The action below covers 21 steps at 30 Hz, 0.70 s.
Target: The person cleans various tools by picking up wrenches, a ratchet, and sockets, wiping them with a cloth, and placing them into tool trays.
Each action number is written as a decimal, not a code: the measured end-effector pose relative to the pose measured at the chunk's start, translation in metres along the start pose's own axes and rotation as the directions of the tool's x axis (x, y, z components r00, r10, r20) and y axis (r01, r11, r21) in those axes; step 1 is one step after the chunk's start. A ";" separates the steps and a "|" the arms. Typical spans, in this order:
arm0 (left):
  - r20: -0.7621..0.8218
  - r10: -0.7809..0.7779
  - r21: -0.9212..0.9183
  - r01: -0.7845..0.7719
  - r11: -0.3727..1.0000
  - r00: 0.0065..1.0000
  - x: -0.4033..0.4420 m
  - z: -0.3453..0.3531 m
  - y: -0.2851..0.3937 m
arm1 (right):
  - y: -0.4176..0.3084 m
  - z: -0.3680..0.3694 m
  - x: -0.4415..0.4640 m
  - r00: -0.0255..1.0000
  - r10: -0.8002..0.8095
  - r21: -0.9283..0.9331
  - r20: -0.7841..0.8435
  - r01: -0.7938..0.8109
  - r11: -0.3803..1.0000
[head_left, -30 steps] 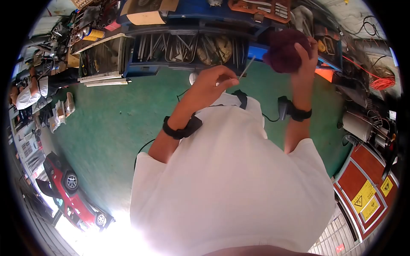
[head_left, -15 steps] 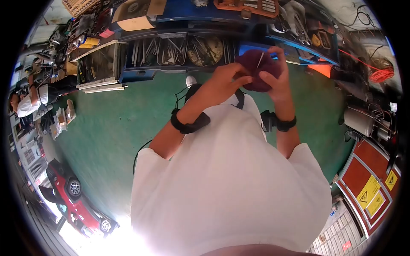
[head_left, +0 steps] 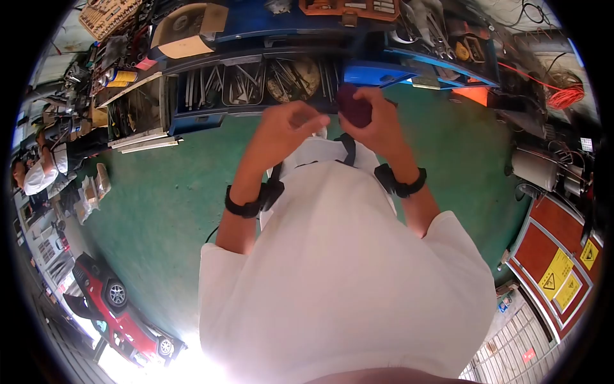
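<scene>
A dark maroon cloth (head_left: 354,107), bunched into a rounded bundle, is in my right hand (head_left: 377,121), with the thumb and fingers closed around it. Just left of it and apart from the cloth is my left hand (head_left: 284,131), its fingers curled in toward the thumb. Whether something small sits in that pinch is hidden. Beyond both hands an open drawer (head_left: 203,118) holds long metal rods, a rectangular tray (head_left: 261,89) of metal tools and a round dish (head_left: 272,93) with more tools.
Another blue drawer (head_left: 377,75) stands pulled out at the right. On the bench lie a cardboard box (head_left: 185,48), an orange tool case (head_left: 348,16) and several wrenches (head_left: 441,45). A person (head_left: 51,169) is at far left; a red car (head_left: 121,313) stands behind.
My hands have moved apart and come lower and to the left. The left hand has let go of the cloth. A thin shiny strip seen against the cloth earlier no longer shows.
</scene>
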<state>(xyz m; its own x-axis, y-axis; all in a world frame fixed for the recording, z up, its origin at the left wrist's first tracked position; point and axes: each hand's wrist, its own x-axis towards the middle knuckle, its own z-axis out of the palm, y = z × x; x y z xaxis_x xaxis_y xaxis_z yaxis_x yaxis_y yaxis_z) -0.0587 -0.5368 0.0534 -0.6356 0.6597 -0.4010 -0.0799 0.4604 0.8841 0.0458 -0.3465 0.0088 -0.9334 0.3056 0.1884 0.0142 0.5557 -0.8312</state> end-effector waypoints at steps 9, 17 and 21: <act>-0.206 0.057 -0.161 -0.091 0.983 0.977 0.024 0.020 -0.001 | 0.000 0.012 0.014 0.973 -0.214 -0.132 -0.083 0.202 0.970; -0.152 0.045 -0.297 -0.089 0.951 0.987 0.035 0.024 -0.010 | 0.009 0.010 0.004 0.918 -0.374 -0.242 -0.134 0.335 0.910; -0.188 0.090 -0.264 -0.139 0.955 0.978 0.039 0.035 -0.009 | 0.010 0.005 -0.002 0.916 -0.358 -0.272 -0.182 0.303 0.914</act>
<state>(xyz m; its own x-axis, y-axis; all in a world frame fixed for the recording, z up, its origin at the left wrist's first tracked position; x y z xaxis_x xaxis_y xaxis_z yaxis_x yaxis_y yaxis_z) -0.0560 -0.4945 0.0210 -0.7734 0.5748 -0.2672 -0.1906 0.1912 0.9629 0.0460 -0.3456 -0.0024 -0.7948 0.2216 0.5649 -0.1722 0.8102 -0.5602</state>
